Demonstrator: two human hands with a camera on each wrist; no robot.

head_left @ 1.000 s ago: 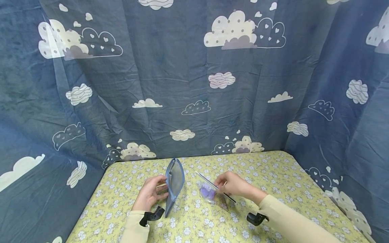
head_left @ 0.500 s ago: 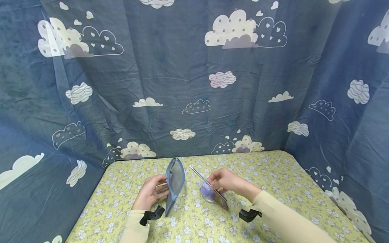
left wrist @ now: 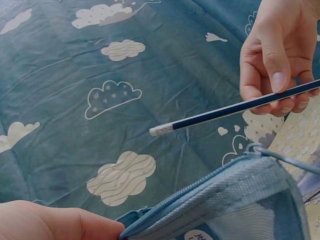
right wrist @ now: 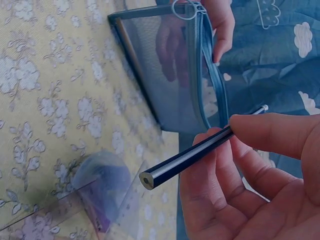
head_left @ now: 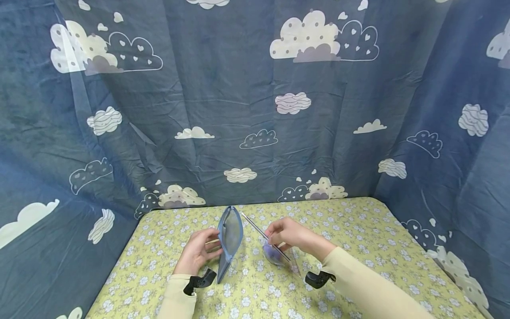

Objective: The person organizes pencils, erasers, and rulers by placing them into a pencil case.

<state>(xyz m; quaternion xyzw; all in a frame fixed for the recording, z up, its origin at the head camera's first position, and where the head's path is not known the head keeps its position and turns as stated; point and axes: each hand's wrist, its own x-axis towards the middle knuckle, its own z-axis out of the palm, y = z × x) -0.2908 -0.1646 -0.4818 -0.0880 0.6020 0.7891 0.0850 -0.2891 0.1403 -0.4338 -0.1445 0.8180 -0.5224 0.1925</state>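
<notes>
A blue zip pencil pouch (head_left: 232,235) with mesh sides stands on edge, its zipped mouth gaping. My left hand (head_left: 198,251) grips the pouch along one side, thumb at the zip edge in the left wrist view. Between thumb and fingers my right hand (head_left: 287,234) pinches a dark blue striped pencil (left wrist: 220,113), tilted, its white eraser end pointing to the pouch mouth. The pencil's near end is flat and unsharpened in the right wrist view. Through the mesh a thin brownish stick (right wrist: 131,50) shows along the pouch's bottom.
Below my right hand lie a purple-tinted round thing (head_left: 272,254) and a clear set square (right wrist: 55,207), partly overlapping. A yellow flowered cloth (head_left: 350,248) covers the table. Behind hangs a dark blue curtain (head_left: 223,88) with cloud prints.
My right hand has moved left with the pencil, bringing the eraser end up close to the pouch mouth. The left hand and pouch have stayed nearly still.
</notes>
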